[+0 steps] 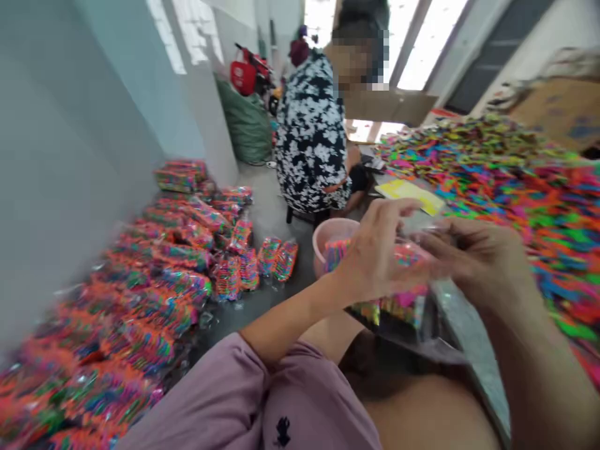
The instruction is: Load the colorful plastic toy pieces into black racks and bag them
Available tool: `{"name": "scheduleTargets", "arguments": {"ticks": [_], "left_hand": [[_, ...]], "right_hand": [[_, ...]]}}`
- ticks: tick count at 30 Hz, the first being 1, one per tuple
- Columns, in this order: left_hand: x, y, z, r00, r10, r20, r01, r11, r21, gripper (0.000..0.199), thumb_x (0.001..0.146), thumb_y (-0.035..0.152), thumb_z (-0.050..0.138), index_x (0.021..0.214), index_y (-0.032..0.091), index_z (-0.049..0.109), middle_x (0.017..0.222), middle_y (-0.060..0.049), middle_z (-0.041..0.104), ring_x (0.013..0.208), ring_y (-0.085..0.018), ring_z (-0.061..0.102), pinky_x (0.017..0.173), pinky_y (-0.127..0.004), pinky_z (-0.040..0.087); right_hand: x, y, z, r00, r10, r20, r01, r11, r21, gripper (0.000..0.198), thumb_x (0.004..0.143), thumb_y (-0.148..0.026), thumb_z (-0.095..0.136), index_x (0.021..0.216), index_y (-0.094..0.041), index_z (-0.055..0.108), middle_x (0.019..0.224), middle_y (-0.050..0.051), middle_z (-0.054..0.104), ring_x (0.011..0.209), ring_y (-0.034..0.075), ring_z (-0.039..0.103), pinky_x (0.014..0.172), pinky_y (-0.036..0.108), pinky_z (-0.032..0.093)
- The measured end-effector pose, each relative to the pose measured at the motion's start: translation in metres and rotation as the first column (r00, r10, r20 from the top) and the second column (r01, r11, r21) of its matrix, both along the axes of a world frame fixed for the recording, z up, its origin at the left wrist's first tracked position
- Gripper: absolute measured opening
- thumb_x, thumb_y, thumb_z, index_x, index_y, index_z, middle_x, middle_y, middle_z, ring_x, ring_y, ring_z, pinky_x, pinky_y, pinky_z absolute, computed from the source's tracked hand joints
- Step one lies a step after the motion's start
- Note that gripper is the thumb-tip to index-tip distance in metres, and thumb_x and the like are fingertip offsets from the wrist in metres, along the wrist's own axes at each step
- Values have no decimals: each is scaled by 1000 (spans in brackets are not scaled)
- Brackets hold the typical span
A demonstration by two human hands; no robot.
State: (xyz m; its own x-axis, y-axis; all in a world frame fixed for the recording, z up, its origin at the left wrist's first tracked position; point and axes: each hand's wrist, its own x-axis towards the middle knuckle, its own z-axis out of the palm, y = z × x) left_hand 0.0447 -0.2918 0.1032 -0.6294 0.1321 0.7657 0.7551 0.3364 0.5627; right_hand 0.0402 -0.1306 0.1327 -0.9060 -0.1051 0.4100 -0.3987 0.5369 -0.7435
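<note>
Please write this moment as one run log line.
left hand: on clear bag; right hand: at bag's upper end; grip: blurred; contents: colourful pieces; pink bucket: behind left hand; filled bags: floor, left side

Right hand (487,265) and clear bag (431,340) are blurred; left hand (375,253) partly hides pink tub (319,242)
</note>
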Motion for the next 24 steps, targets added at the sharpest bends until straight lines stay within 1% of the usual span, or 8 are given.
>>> {"name": "scheduleTargets", "arguments": {"ticks": [2, 3, 7, 11, 15, 19, 21, 24], "left_hand": [[-6, -27, -12, 998, 36, 55, -33, 998, -59, 92, 63, 53, 84, 134, 14, 43, 126, -15, 55, 113, -25, 56, 96, -38, 48], [-10, -40, -18, 995, 42, 88, -31, 991, -127, 95, 60, 54, 85, 135, 15, 43, 125, -14, 57, 114, -26, 56, 98, -40, 47], [-25, -91, -41, 984, 61, 166, 8, 922, -387, 45, 70, 44, 82, 105, 22, 65, 103, -4, 66, 102, -23, 58, 95, -38, 46], [-31, -138, -63, 964, 135, 227, -44, 930, -366, 18, 81, 34, 73, 88, 20, 64, 95, -3, 62, 89, -19, 58, 82, -32, 48], [-25, -178, -93, 910, 309, 276, -186, 900, -394, 11, 91, 27, 58, 93, 19, 64, 90, -4, 59, 85, -18, 58, 72, -29, 46], [-12, -207, -137, 838, 464, 288, -261, 804, -534, 17, 94, 22, 50, 102, 20, 65, 88, -5, 58, 86, -19, 57, 75, -29, 45], [-7, -224, -159, 801, 514, 307, -280, 775, -567, 16, 92, 19, 50, 96, 19, 66, 85, -5, 58, 85, -19, 57, 77, -29, 46], [-1, -266, -180, 710, 629, 317, -356, 709, -609, 15, 89, 17, 52, 93, 19, 66, 85, -5, 59, 85, -19, 57, 80, -30, 47]], "right_hand": [[-7, -24, -5, 998, 46, -37, -46, 999, 12, 24, 76, -41, 68, 69, -18, 68, 55, -2, 56, 50, 11, 45, 47, 23, 35], [-9, -36, -8, 993, 101, -53, -100, 994, 33, 21, 77, -38, 67, 70, -19, 68, 55, -2, 56, 49, 11, 45, 46, 22, 35], [-17, -91, -18, 890, 446, -91, -430, 890, 152, 17, 84, -29, 62, 69, -21, 67, 62, -1, 62, 52, 12, 52, 48, 22, 40], [-34, -147, -29, 783, 614, -96, -584, 780, 226, 12, 88, -24, 60, 77, -22, 66, 72, 1, 64, 60, 13, 57, 54, 23, 44], [-57, -182, -50, 725, 689, 11, -680, 712, 175, 9, 86, -26, 63, 94, -22, 62, 76, 0, 62, 62, 13, 58, 56, 23, 48], [-78, -180, -90, 788, 607, 98, -613, 789, 41, 27, 85, -37, 66, 105, -21, 58, 87, 4, 64, 73, 17, 64, 64, 27, 55], [-85, -165, -115, 828, 532, 178, -549, 834, 61, 29, 84, -43, 65, 102, -21, 60, 89, 6, 66, 74, 19, 66, 64, 29, 56], [-89, -133, -154, 824, 451, 343, -527, 833, 169, 34, 80, -53, 65, 94, -22, 66, 85, 7, 69, 70, 20, 67, 60, 29, 57]]}}
